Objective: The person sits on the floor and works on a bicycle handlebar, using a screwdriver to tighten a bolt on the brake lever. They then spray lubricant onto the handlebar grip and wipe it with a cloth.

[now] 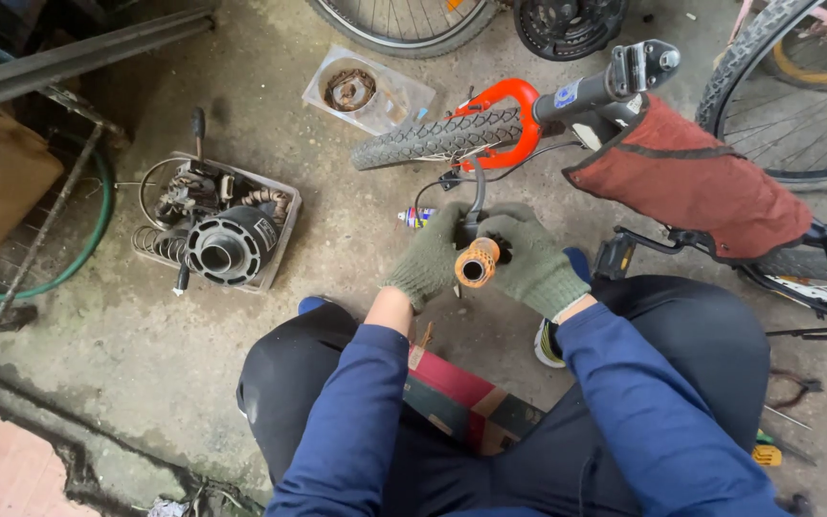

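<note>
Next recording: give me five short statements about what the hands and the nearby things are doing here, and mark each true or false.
1. Both hands wear green knit gloves. True: the left hand and the right hand are gloved.
2. The hands close around an orange handlebar grip. True: its open end faces the camera.
3. The fork over the small front tyre is blue. False: it is orange-red.
4. A red cloth hangs over the handlebar. True.
5. The tray of metal parts lies to the right of the hands. False: it lies on the floor to their left.
</note>
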